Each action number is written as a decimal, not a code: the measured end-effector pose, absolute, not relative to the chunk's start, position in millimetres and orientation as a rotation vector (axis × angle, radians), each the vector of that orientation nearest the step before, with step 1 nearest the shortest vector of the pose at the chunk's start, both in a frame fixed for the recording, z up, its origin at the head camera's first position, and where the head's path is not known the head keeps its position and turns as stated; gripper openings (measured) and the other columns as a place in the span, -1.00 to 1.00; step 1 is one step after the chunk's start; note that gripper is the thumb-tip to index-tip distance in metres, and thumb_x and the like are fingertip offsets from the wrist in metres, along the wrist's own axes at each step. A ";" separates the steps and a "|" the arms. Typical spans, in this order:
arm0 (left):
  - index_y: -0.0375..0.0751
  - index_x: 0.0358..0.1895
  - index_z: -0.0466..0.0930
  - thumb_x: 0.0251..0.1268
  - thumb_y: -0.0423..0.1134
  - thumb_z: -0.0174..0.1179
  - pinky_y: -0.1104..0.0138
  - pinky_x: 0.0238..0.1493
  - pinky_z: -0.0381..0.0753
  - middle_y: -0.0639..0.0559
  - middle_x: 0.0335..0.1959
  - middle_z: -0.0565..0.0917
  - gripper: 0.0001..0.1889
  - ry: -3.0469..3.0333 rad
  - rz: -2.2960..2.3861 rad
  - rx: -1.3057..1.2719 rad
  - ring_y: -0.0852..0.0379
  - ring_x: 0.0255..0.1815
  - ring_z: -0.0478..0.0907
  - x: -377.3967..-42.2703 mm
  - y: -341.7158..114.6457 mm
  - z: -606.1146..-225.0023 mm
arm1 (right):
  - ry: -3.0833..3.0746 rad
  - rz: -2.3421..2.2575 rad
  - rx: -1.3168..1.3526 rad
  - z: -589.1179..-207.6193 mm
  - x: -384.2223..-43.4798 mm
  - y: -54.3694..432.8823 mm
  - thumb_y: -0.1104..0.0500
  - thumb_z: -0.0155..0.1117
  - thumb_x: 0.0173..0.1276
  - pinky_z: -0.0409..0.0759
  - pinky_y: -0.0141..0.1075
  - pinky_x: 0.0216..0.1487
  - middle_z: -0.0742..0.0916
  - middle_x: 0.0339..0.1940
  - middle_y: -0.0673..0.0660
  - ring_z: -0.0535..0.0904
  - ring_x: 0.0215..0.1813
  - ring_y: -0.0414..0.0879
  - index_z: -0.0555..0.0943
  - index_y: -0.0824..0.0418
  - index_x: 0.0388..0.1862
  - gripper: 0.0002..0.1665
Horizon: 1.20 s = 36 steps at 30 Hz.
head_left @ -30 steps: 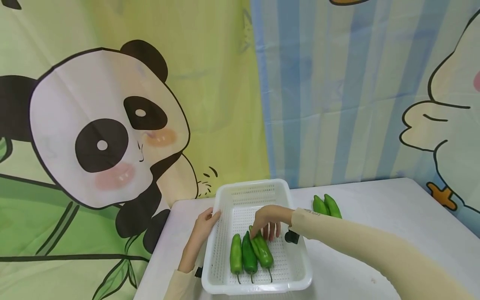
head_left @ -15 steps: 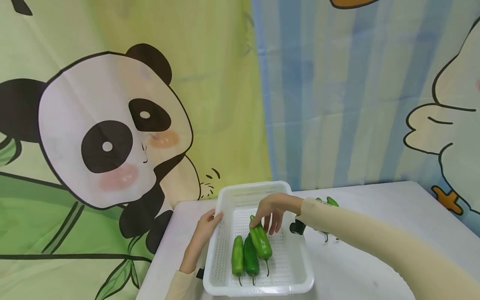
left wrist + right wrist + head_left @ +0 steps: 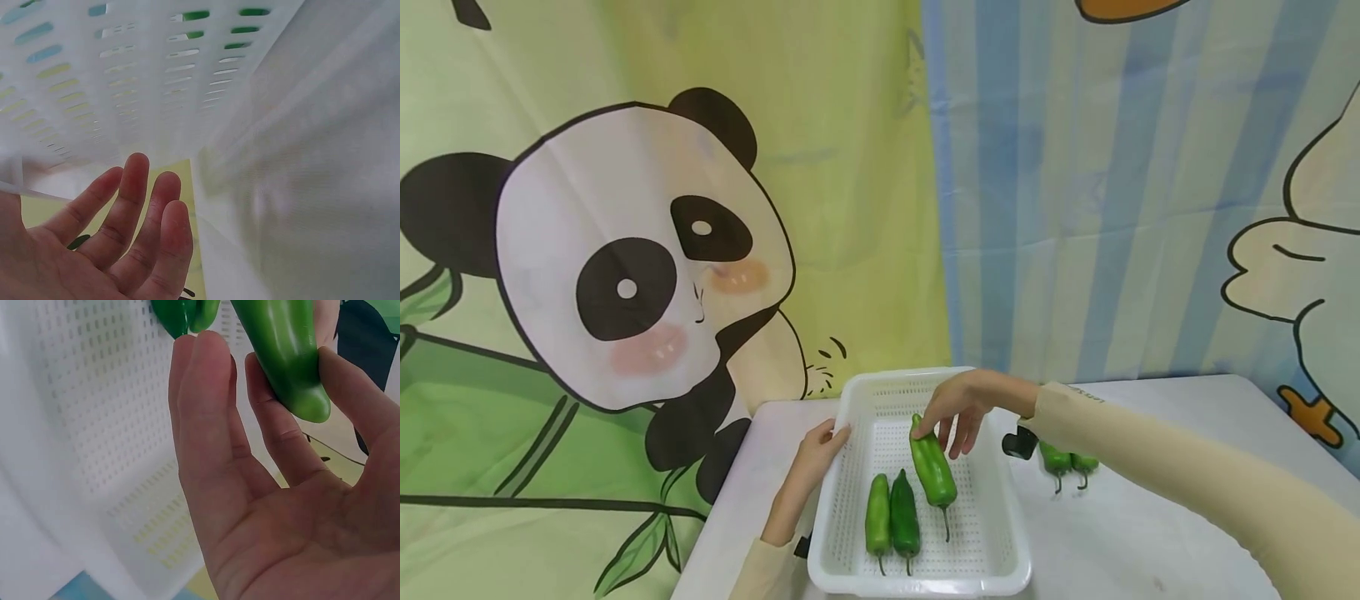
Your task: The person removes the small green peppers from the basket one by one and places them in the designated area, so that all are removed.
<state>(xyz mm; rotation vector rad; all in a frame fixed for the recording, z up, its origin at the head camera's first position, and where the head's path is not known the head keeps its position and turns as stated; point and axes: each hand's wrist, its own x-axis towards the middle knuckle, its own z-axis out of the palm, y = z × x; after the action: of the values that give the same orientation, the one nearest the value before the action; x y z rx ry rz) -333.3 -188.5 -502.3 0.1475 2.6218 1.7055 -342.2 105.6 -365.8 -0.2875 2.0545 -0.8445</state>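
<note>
The largest thing is the printed cloth [image 3: 865,208] at the back, yellow-green with a panda on the left side and striped in blue on the right. Before it stands the white table [image 3: 1120,533], and at the near part of this table is a white basket [image 3: 917,586] with small holes in its floor and walls. The basket contains three green peppers: two lie on its floor, and one is in the grip of a hand. A cream sleeve [image 3: 1135,442] crosses from the right. The right hand [image 3: 958,404] is above the inside of the basket; its thumb and index finger pinch the pointed end of a pepper, while the other fingers are only lightly bent and apart from it. The left hand [image 3: 815,454] holds the left rim, the thumb over it and the four fingers spread, slightly bent, outside the wall. The held pepper [image 3: 934,471] is tilted, its stem toward the near side; I cannot tell if its lower end touches the floor. To its left lie the light green pepper [image 3: 877,514] and the dark green pepper [image 3: 905,517], side by side. Outside, right of the basket, two more peppers [image 3: 1056,458] are partly hidden by the sleeve.
</note>
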 end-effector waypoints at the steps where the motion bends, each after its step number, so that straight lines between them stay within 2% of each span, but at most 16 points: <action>1: -0.19 0.23 0.59 0.49 0.00 0.15 0.22 -0.44 0.75 -0.20 -0.27 0.73 -0.57 2.620 1.706 0.148 0.07 -0.43 0.70 -333.3 -188.3 -502.6 | 2.058 -0.848 -0.290 -364.3 -341.4 109.2 -0.15 0.39 0.33 0.78 -0.13 -0.14 0.74 -0.07 0.27 0.79 -0.12 0.12 0.67 0.10 0.07 -0.53; 10: -0.21 0.24 0.58 0.50 -0.05 0.15 0.21 -0.46 0.74 -0.22 -0.24 0.73 -0.59 2.622 1.715 0.107 0.07 -0.44 0.68 -331.6 -184.6 -499.3 | 2.088 -0.888 -0.282 -343.4 -334.8 144.1 -0.15 0.36 0.35 0.78 -0.12 -0.11 0.70 -0.04 0.26 0.78 -0.07 0.13 0.63 0.10 0.12 -0.51; 18: -0.35 0.22 0.56 0.53 -0.16 0.10 0.22 -0.43 0.74 -0.23 -0.26 0.72 -0.62 2.588 1.698 0.182 0.08 -0.42 0.69 -311.5 -180.3 -468.8 | 2.103 -0.923 -0.250 -333.7 -331.6 177.4 -0.14 0.33 0.38 0.78 -0.14 -0.11 0.69 -0.05 0.24 0.77 -0.06 0.12 0.60 0.15 0.23 -0.43; 26: -0.16 0.25 0.58 0.50 0.03 0.13 0.22 -0.45 0.75 -0.21 -0.21 0.72 -0.56 2.612 1.699 0.132 0.07 -0.42 0.70 -335.3 -188.3 -506.0 | 2.138 -0.959 -0.183 -338.6 -330.9 214.4 -0.14 0.34 0.38 0.78 -0.14 -0.13 0.70 -0.09 0.24 0.78 -0.09 0.11 0.67 0.18 0.00 -0.55; 28: -0.17 0.26 0.57 0.51 0.03 0.12 0.22 -0.45 0.75 -0.22 -0.20 0.72 -0.55 2.615 1.699 0.138 0.07 -0.42 0.70 -335.0 -188.3 -505.6 | 2.145 -0.963 -0.174 -340.9 -330.7 223.4 -0.14 0.34 0.38 0.78 -0.14 -0.13 0.69 -0.11 0.23 0.78 -0.07 0.12 0.67 0.17 -0.03 -0.57; 31: -0.15 0.25 0.58 0.50 0.02 0.13 0.21 -0.45 0.75 -0.22 -0.20 0.72 -0.56 2.605 1.713 0.128 0.06 -0.41 0.70 -334.6 -188.5 -505.4 | 2.154 -0.957 -0.161 -345.2 -330.6 237.2 -0.15 0.32 0.39 0.78 -0.14 -0.11 0.70 -0.11 0.22 0.77 -0.02 0.14 0.69 0.16 -0.04 -0.57; 36: -0.12 0.26 0.58 0.49 0.02 0.14 0.21 -0.44 0.76 -0.21 -0.20 0.73 -0.56 2.595 1.719 0.117 0.06 -0.41 0.71 -335.2 -188.9 -506.9 | 2.170 -0.951 -0.136 -353.2 -330.1 261.4 -0.16 0.31 0.40 0.77 -0.14 -0.10 0.71 -0.11 0.20 0.76 -0.01 0.15 0.67 0.14 0.09 -0.52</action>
<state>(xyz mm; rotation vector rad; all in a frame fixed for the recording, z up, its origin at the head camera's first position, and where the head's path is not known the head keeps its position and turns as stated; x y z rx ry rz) -335.2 -188.9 -506.9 0.1167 2.5945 1.7192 -330.1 261.4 -353.2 -0.1362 2.1697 -0.9508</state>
